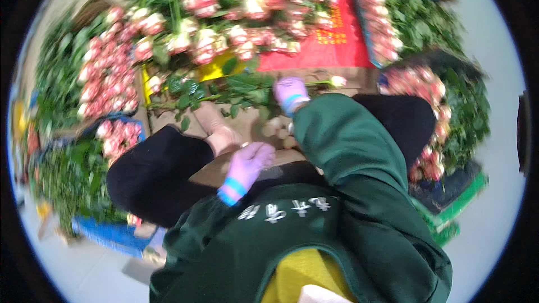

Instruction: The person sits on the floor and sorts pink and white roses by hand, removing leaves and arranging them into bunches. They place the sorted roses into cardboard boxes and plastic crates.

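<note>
My left hand (251,162), in a purple glove with a blue band at the wrist, hovers over my lap. Its fingers are curled together, and nothing shows in them. Farther forward, my right hand (290,91), gloved the same way, is over cut leafy stems (248,86) on a brown board (358,75). A single pale rose (338,81) lies to its right, its stem running towards the glove. Blur and the back of the hand hide whether the fingers grip that stem.
Loose pink-and-white roses (206,44) are heaped ahead beside a red printed sheet (311,52). Bundled roses stand at left (110,71) and right (379,21), with more at lower right (429,84). A blue crate (109,233) sits lower left. A bare foot (217,128) is between my knees.
</note>
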Demonstrator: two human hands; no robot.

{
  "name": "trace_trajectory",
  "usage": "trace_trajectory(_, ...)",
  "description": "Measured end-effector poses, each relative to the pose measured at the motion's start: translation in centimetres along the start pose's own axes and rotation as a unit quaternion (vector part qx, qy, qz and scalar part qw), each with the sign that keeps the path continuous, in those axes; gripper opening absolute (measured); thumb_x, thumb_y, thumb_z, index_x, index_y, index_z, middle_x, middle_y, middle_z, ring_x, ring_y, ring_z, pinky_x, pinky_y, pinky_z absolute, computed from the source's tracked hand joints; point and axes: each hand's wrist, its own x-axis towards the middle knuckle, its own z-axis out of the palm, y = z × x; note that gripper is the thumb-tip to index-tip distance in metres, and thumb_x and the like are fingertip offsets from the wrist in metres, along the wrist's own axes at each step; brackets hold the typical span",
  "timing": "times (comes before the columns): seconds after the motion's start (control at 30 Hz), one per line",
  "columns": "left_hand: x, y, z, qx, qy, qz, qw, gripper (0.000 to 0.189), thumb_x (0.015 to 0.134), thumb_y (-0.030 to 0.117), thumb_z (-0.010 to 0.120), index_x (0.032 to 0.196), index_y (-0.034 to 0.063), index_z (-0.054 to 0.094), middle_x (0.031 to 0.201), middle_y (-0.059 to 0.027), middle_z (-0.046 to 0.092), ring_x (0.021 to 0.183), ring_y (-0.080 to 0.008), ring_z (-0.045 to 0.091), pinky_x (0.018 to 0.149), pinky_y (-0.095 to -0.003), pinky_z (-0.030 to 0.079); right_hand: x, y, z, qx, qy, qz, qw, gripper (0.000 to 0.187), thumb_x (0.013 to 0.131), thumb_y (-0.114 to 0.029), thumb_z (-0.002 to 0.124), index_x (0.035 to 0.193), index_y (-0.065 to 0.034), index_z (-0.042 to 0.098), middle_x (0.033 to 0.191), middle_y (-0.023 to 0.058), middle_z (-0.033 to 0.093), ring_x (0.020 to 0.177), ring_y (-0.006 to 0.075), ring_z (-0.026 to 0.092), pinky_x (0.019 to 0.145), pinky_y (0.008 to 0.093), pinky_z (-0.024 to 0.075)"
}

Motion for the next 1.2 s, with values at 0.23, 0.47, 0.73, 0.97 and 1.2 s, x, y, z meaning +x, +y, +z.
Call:
trace_trajectory(0.23,0.0,0.4,0.1,0.0,0.03,-0.04,0.999,0.031,0.092,0.027,0.054,0.102,-0.0025,0.057,0.091,-0.0112,0.065,0.076,-0.0163,0.064,0.064,-0.0237,0.052,1.1,0.2,2.6,0.055,-0.02,0.103,0.993,0.021,0.08,-0.01,0.052,0.094,-0.0063,0.068,0.093,0.0092,0.066,0.086,0.0254,0.065,0.064,0.0415,0.0486)
trace_trajectory(0.47,0.9,0.8,0.1,0.058,0.066,-0.092,0.992,0.032,0.091,0.029,0.056,0.099,-0.0014,0.058,0.084,-0.0074,0.064,0.069,-0.0104,0.061,0.062,-0.0189,0.046,1.8,1.1,2.6,0.128,-0.055,0.103,0.985,0.024,0.083,-0.014,0.052,0.099,-0.0112,0.069,0.102,0.0062,0.065,0.098,0.024,0.061,0.074,0.0423,0.0474)
trace_trajectory(0.73,0.5,1.3,0.9,0.045,0.037,-0.038,0.998,0.028,0.091,0.025,0.055,0.099,-0.0015,0.059,0.083,-0.0063,0.064,0.07,-0.0111,0.061,0.063,-0.0211,0.047,-2.0,1.1,-1.0,0.267,0.187,0.1,0.94,0.023,0.077,-0.013,0.052,0.094,-0.0101,0.067,0.09,0.0161,0.064,0.089,0.0308,0.062,0.076,0.0417,0.0474)
trace_trajectory(0.97,-1.1,2.1,1.1,0.079,0.007,0.041,0.996,0.024,0.091,0.022,0.055,0.1,-0.0001,0.059,0.086,-0.0079,0.064,0.072,-0.0115,0.061,0.064,-0.0214,0.049,-10.5,3.9,-21.4,0.441,0.422,0.088,0.788,0.024,0.077,-0.023,0.057,0.092,-0.0068,0.065,0.082,0.0175,0.063,0.076,0.0301,0.063,0.069,0.04,0.0494)
trace_trajectory(1.2,-1.7,2.8,3.6,0.073,-0.053,-0.001,0.996,0.027,0.09,0.027,0.056,0.099,0.0015,0.057,0.084,-0.0096,0.062,0.072,-0.014,0.061,0.061,-0.0236,0.049,-30.9,14.7,-26.0,0.505,0.659,0.084,0.551,0.023,0.076,-0.021,0.059,0.092,-0.0059,0.063,0.089,0.0154,0.063,0.083,0.0288,0.062,0.074,0.0371,0.0502)
